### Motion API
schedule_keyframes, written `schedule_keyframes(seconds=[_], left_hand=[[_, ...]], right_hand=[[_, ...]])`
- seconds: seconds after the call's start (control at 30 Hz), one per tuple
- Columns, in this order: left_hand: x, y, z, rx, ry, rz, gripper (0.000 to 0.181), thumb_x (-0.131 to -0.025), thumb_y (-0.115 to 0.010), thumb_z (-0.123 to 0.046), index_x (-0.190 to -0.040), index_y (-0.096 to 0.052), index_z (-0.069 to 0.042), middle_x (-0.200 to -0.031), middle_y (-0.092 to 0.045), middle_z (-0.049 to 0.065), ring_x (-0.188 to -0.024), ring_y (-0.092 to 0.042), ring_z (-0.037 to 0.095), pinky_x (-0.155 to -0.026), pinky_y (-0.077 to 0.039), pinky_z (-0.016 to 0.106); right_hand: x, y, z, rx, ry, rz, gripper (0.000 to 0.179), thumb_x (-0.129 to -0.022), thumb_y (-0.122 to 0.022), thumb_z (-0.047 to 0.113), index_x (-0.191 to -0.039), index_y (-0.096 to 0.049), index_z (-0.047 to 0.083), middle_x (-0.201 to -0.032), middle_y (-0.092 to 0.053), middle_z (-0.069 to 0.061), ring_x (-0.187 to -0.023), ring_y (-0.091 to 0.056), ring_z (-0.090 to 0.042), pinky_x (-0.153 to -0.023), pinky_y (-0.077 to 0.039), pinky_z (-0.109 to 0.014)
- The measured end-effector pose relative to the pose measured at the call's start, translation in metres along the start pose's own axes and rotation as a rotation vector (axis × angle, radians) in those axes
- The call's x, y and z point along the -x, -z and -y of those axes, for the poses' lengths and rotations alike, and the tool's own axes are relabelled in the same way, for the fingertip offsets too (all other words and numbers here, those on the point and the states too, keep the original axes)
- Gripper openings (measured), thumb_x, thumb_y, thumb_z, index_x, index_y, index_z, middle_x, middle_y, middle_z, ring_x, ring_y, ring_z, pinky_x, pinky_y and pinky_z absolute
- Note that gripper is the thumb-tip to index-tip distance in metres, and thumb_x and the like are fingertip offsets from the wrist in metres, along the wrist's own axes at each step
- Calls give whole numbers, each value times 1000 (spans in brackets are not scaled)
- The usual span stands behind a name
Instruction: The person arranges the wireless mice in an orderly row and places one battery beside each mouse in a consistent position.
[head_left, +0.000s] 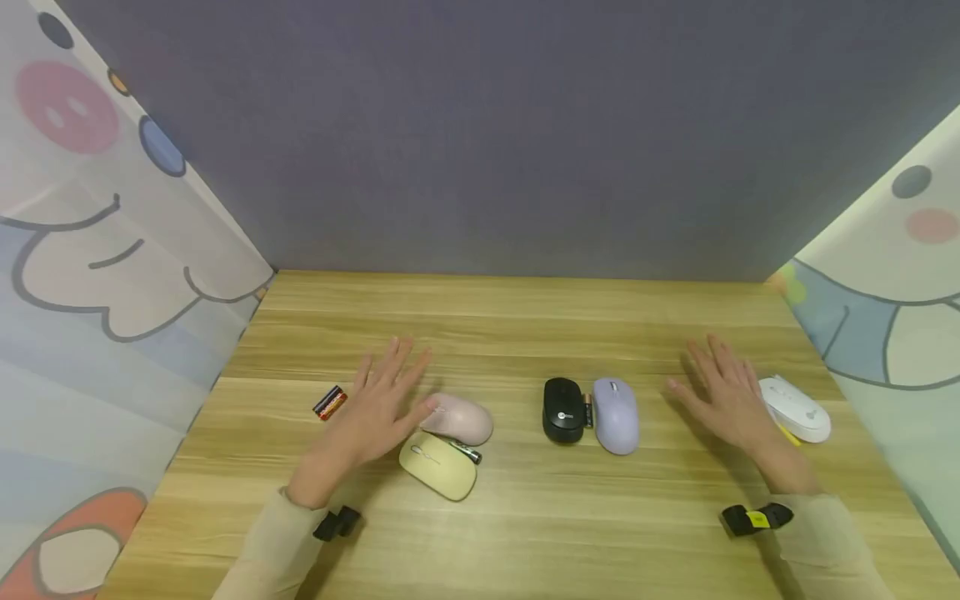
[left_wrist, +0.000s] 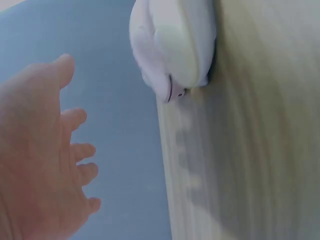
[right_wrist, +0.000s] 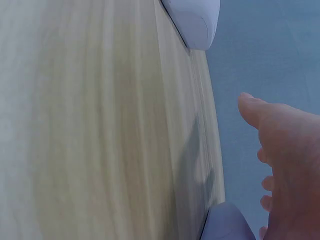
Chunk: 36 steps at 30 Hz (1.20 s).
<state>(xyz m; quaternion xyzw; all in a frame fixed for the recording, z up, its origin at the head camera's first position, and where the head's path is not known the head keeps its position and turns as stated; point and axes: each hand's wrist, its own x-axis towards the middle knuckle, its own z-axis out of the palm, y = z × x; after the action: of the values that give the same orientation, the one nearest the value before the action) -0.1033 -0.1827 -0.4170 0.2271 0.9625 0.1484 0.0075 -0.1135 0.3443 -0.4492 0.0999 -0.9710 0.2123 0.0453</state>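
Observation:
My left hand (head_left: 378, 412), fingers straight and spread, hovers over the table with its thumb overlapping a pink mouse (head_left: 463, 420) in the head view. Against that mouse lies a pale yellow mouse (head_left: 438, 467), with a battery (head_left: 466, 452) at their right side. Left of the hand are small dark-and-red batteries (head_left: 330, 402). My right hand (head_left: 726, 404) is likewise spread, above the table just left of a white mouse (head_left: 797, 408). Neither hand holds anything. In the left wrist view, the palm (left_wrist: 40, 155) faces the table beside the two mice.
Between the hands, a black mouse (head_left: 563, 408) and a lavender mouse (head_left: 616, 416) stand side by side with dark batteries (head_left: 588, 410) between them. Something yellow (head_left: 789, 434) shows at the white mouse's edge. A grey panel (head_left: 517, 142) rises behind the wooden table (head_left: 517, 533); printed curtains flank it.

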Motion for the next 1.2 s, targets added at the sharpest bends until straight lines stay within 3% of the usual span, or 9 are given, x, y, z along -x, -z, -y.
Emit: schedule_keyframes(seconds=[0.17,0.37,0.67,0.9,1.2], left_hand=[[3,-6,-7,55,-81,1,74,-105,-50,-55,-164,-30,-15,-172,-14,18,-159,-11,38,-125,-8,67],[7,-8,-13,87,-143,38,74,-104,-52,-57,-165,-28,-21,-173,-11,12,-160,-9,33,-127,-11,62],[10,-12,-13,89,-150,46,74,-102,-54,-57,-163,-33,-22,-171,-18,15,-159,-13,33,-128,-11,60],[11,-15,-12,92,-185,24,74,-101,-58,-56,-162,-36,-21,-171,-20,17,-158,-18,36,-127,-12,61],[14,-19,-13,97,-189,71,77,-99,-57,-60,-163,-33,-24,-172,-20,12,-160,-13,29,-129,-9,55]], right_hand=[[3,2,-3,-6,6,-23,79,-102,-63,41,-161,-28,2,-164,-14,-38,-147,-15,-63,-119,-6,-77],[10,6,-9,-8,-10,-46,80,-100,-66,39,-160,-29,3,-162,-16,-40,-143,-18,-68,-112,-11,-83],[15,9,-16,-15,-55,-24,80,-102,-63,41,-161,-26,2,-164,-11,-38,-146,-12,-66,-115,-4,-82],[17,10,-24,-9,-50,-53,78,-102,-63,38,-160,-27,0,-162,-14,-41,-139,-18,-71,-110,-13,-84],[21,12,-32,-6,-71,-70,77,-102,-63,35,-160,-28,0,-158,-19,-45,-132,-25,-74,-105,-20,-85]])
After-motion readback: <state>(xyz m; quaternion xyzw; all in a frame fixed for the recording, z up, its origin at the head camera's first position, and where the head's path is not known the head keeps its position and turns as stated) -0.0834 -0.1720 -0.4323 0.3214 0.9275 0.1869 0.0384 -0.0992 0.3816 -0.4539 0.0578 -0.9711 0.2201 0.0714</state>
